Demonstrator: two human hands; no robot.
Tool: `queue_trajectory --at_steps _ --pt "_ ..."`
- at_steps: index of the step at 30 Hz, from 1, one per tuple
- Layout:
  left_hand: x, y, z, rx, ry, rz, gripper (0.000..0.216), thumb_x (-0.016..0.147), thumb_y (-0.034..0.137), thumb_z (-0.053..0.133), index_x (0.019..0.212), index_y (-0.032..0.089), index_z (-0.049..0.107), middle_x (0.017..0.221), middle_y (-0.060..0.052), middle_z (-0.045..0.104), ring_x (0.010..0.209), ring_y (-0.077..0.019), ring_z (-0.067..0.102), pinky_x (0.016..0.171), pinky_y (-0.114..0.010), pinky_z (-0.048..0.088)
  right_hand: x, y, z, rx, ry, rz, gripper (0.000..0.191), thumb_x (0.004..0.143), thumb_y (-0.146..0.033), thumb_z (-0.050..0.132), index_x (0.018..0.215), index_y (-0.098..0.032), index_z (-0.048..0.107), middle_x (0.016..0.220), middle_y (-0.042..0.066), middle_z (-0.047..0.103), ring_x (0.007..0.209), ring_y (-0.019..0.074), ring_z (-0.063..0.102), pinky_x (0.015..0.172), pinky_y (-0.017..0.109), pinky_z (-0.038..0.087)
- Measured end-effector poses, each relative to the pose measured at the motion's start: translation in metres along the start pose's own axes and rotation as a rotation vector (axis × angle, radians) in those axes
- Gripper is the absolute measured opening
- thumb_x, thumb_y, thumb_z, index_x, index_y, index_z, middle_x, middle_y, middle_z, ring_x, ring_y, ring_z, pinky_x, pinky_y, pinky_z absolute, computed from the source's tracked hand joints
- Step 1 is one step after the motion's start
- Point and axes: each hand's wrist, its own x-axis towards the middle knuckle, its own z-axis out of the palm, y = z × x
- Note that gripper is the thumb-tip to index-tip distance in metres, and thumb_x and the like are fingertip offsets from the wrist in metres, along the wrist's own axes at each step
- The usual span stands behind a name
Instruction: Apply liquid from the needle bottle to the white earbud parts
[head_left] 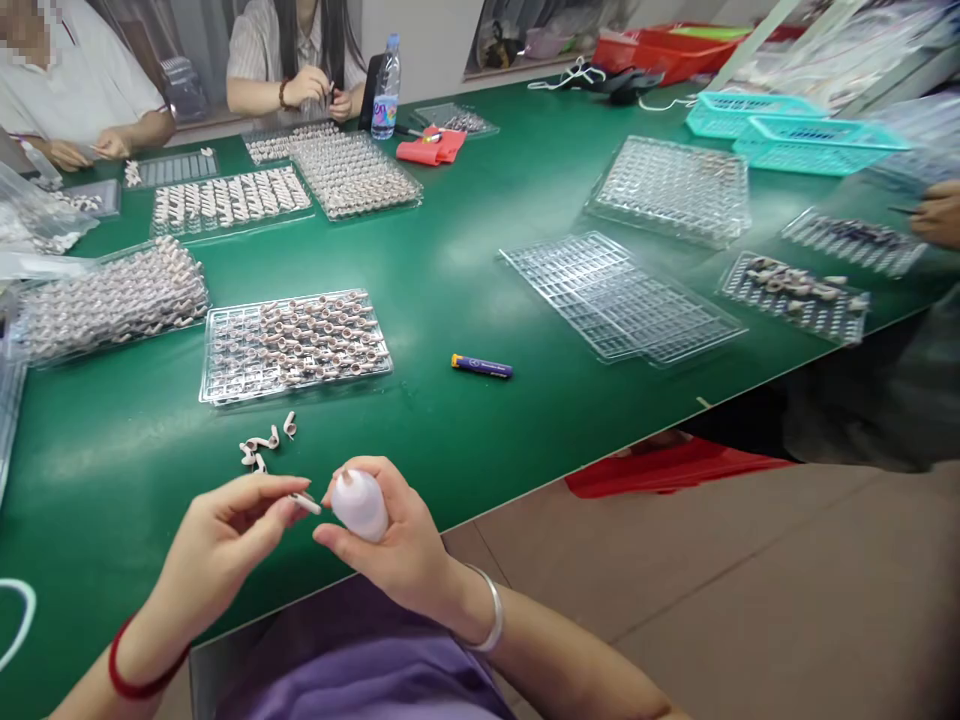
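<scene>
Between thumb and fingertips, my left hand [232,530] pinches a small white earbud shell [305,502]. My right hand [409,545] is wrapped round a white squeeze bottle [361,508], whose tip points towards the shell; I cannot tell whether they touch. Several loose earbud shells [289,426] lie on the green table just beyond my left hand. Behind them stands a clear plastic tray [225,350], partly filled with rows of similar shells. A purple marker-like tube with a yellow end [482,366] lies to the right.
Filled trays [112,300] crowd the left side. Overlapping clear trays [622,295] lie at right, near turquoise baskets [817,145]. A water bottle [385,90] stands at the back. Two people sit across the table; another person's hand [939,213] shows at the right edge.
</scene>
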Motion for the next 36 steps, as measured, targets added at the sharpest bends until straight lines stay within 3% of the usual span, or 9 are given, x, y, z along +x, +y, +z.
queue_trajectory --at_steps 4,6,12,14,17,24,30,33,36 --pt "-0.021 -0.012 0.017 -0.009 -0.004 0.042 0.019 0.082 0.033 0.066 0.094 0.022 0.077 0.091 -0.005 0.078 0.078 -0.0191 0.073 0.071 -0.023 0.06 -0.008 0.001 0.005 -0.019 -0.031 -0.053 0.035 0.077 -0.02 0.073 0.104 -0.025 0.052 0.085 -0.001 0.066 0.069 0.0129 0.062 0.063 0.024 0.05" --pt "-0.028 -0.02 0.019 0.092 0.009 0.138 0.016 0.084 0.03 0.066 0.092 0.022 0.077 0.09 -0.004 0.078 0.078 -0.0182 0.073 0.07 -0.023 0.06 -0.012 0.001 0.001 -0.033 -0.083 -0.045 0.035 0.077 -0.021 0.073 0.105 -0.024 0.052 0.087 -0.001 0.065 0.071 0.0131 0.062 0.064 0.024 0.051" --pt "-0.039 -0.052 0.009 0.6 0.282 0.587 0.02 0.088 0.015 0.063 0.106 0.022 0.069 0.094 -0.003 0.073 0.08 -0.0142 0.07 0.074 -0.023 0.057 -0.017 0.0 -0.019 -0.128 -0.236 0.13 0.05 0.082 -0.025 0.068 0.123 -0.025 0.04 0.104 0.004 0.058 0.083 0.0147 0.058 0.071 0.026 0.052" --pt "-0.042 -0.064 0.005 0.791 0.344 0.704 0.028 0.087 0.01 0.063 0.114 0.018 0.065 0.099 -0.007 0.072 0.083 -0.0157 0.069 0.079 -0.026 0.056 -0.02 0.003 -0.024 -0.182 -0.241 0.107 0.051 0.085 -0.021 0.063 0.127 -0.026 0.034 0.104 0.005 0.056 0.08 0.0142 0.057 0.069 0.025 0.052" --pt "-0.046 -0.074 0.002 0.992 0.333 0.802 0.038 0.083 0.004 0.067 0.12 0.011 0.062 0.102 -0.012 0.071 0.089 -0.0202 0.068 0.084 -0.033 0.055 -0.028 0.008 -0.028 -0.284 -0.247 -0.04 0.049 0.087 -0.023 0.063 0.128 -0.028 0.036 0.106 0.005 0.058 0.081 0.0155 0.059 0.071 0.027 0.053" --pt "-0.055 -0.079 0.005 1.072 0.296 0.815 0.05 0.075 -0.006 0.07 0.123 0.008 0.061 0.106 -0.013 0.071 0.097 -0.0254 0.066 0.088 -0.039 0.054 -0.037 0.014 -0.029 -0.413 -0.231 -0.283 0.048 0.087 -0.025 0.066 0.13 -0.025 0.044 0.102 0.008 0.066 0.083 0.0206 0.066 0.073 0.033 0.056" --pt "-0.055 -0.08 0.005 1.065 0.289 0.808 0.048 0.076 -0.004 0.07 0.122 0.008 0.062 0.104 -0.012 0.073 0.094 -0.0242 0.066 0.087 -0.038 0.055 -0.039 0.017 -0.029 -0.477 -0.255 -0.336 0.054 0.084 -0.022 0.065 0.133 -0.026 0.042 0.096 0.007 0.069 0.077 0.0217 0.066 0.068 0.036 0.056" --pt "-0.054 -0.076 0.007 1.045 0.3 0.785 0.047 0.077 -0.002 0.07 0.121 0.012 0.062 0.102 -0.009 0.073 0.092 -0.0229 0.067 0.087 -0.037 0.055 -0.04 0.014 -0.03 -0.444 -0.239 -0.288 0.054 0.083 -0.022 0.067 0.131 -0.027 0.044 0.098 0.007 0.068 0.079 0.0214 0.066 0.07 0.035 0.057" --pt "-0.054 -0.067 0.013 0.867 0.308 0.7 0.038 0.081 0.0 0.067 0.116 0.015 0.063 0.1 -0.008 0.071 0.092 -0.0203 0.066 0.085 -0.034 0.055 -0.037 0.008 -0.028 -0.319 -0.201 -0.066 0.052 0.08 -0.024 0.073 0.126 -0.027 0.049 0.104 0.006 0.066 0.086 0.0196 0.066 0.076 0.032 0.056"
